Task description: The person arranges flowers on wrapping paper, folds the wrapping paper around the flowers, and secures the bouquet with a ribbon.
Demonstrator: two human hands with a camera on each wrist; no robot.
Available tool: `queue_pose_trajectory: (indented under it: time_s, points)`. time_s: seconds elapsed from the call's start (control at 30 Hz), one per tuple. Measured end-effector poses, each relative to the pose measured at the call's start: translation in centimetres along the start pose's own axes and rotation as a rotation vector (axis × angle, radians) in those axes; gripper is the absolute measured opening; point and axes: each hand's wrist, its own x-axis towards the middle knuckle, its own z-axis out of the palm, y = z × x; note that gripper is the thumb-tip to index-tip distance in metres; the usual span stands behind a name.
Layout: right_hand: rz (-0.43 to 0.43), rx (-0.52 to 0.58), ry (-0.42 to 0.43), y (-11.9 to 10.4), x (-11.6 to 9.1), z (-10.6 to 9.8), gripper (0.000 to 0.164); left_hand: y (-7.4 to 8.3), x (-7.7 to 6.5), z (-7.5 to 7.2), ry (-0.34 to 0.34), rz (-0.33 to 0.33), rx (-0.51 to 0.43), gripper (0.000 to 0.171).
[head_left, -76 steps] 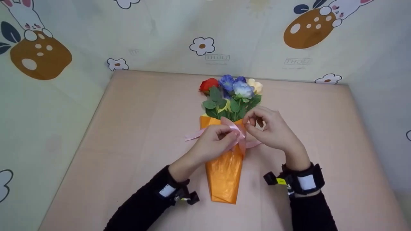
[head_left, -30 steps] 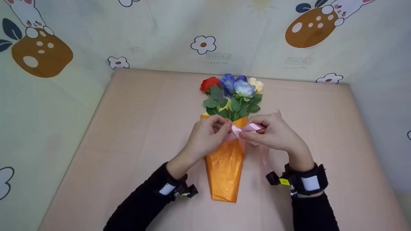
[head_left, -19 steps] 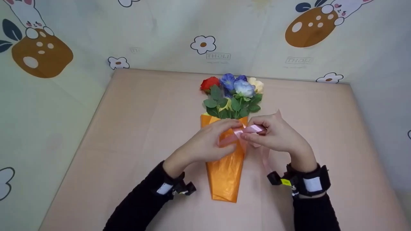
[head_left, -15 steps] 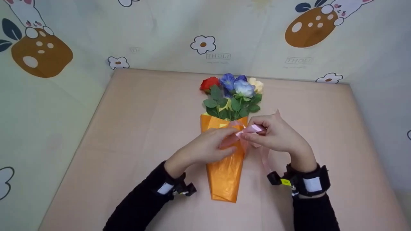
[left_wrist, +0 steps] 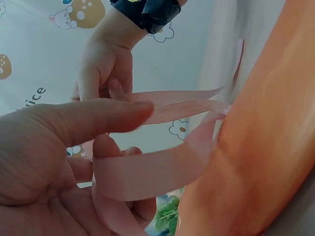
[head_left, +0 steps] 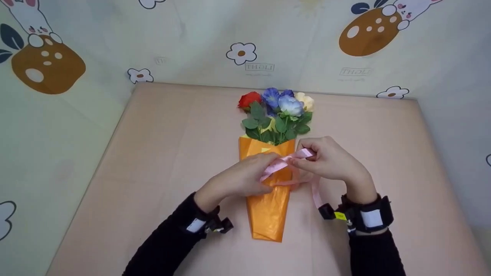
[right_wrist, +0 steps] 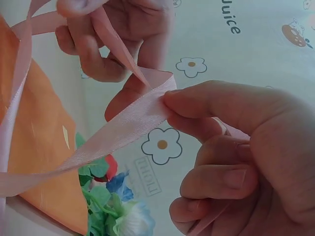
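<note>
A bouquet [head_left: 290, 106] of red, blue and cream flowers lies in orange wrapping paper [head_left: 268, 218], flowers toward the far side. Pink ribbon [head_left: 278, 165] crosses the upper part of the wrapping. My right hand [head_left: 330, 161] pinches a stretch of the ribbon between thumb and index finger, clearest in the right wrist view [right_wrist: 138, 115]. My left hand [head_left: 241, 176] is over the wrapping, thumb and fingers apart. In the left wrist view, a ribbon loop [left_wrist: 147, 174] runs across its fingers beneath the straight thumb [left_wrist: 118, 115]. The ribbon's crossing is partly hidden in the head view.
The bouquet rests on a pale pink tabletop [head_left: 172, 134]. A cloth backdrop [head_left: 207, 34] printed with flowers and rabbits rises behind and beside it. A ribbon tail [head_left: 316, 193] hangs near the right wrist camera [head_left: 327, 211].
My right hand has taken hold of the ribbon since the oldest frame. My left hand has parted its thumb and fingers and moved slightly toward me; the ribbon strand beside it now slants lower.
</note>
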Motion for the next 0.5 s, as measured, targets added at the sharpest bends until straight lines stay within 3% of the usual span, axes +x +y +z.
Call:
queue_pose_trajectory:
  time_s: [0.1, 0.23, 0.5]
  points:
    - [0.032, -0.020, -0.019, 0.2, 0.1, -0.2, 0.024, 0.1, -0.7, -0.4, -0.029, 0.022, 0.111, 0.082]
    - [0.051, -0.037, -0.038, 0.8, 0.1, -0.3, 0.024, 0.3, -1.6, -1.2, -0.048, 0.008, 0.165, 0.094]
    - [0.059, -0.054, -0.053, 0.9, 0.0, -0.4, 0.023, 0.3, -2.4, -2.1, -0.026, -0.041, 0.306, 0.079]
